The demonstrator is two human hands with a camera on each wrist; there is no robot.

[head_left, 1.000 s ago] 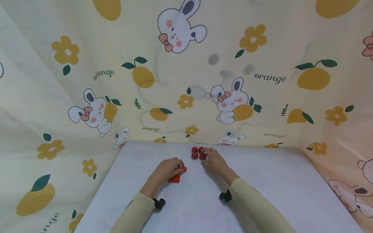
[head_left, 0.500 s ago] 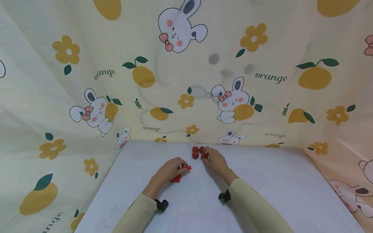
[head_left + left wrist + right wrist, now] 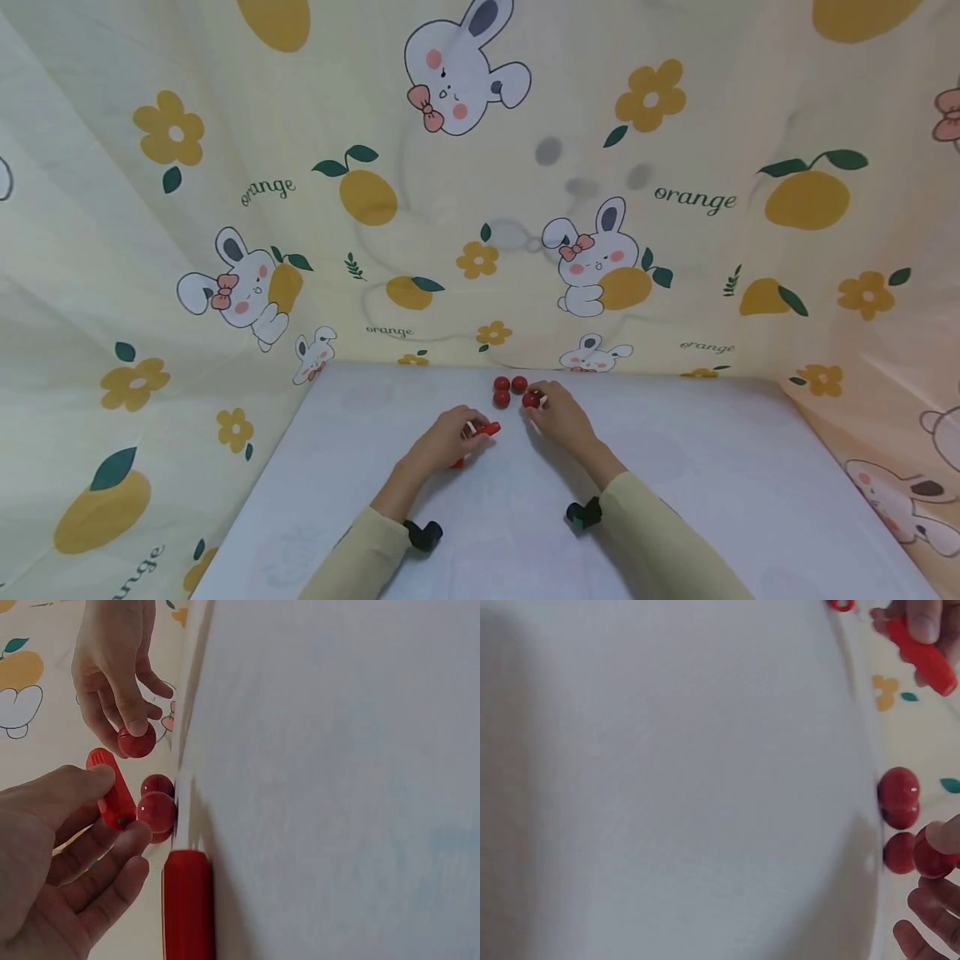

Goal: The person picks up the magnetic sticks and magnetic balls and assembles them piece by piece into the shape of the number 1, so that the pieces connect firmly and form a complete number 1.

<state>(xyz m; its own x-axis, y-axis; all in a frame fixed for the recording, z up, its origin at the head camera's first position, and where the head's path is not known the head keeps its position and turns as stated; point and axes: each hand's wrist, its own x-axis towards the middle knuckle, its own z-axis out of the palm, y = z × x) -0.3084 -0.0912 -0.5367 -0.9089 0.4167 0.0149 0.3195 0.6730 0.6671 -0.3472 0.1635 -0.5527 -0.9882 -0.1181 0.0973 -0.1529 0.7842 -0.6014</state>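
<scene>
The left hand (image 3: 444, 437) pinched a red stick (image 3: 112, 787) between thumb and fingers, above the desk (image 3: 675, 442). A second red piece (image 3: 187, 907) lay beneath that hand. The right hand (image 3: 562, 417) gripped a red ball (image 3: 137, 741) at its fingertips; three further red balls (image 3: 501, 399) sat just left of it.

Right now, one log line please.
left hand: pinches red piece; right hand: pinches red ball; table: three red balls, second red piece

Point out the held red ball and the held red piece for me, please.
Held red ball (image 3: 138, 745), left wrist view, lower facing side.
Held red piece (image 3: 931, 663), right wrist view, middle of its length.
</scene>
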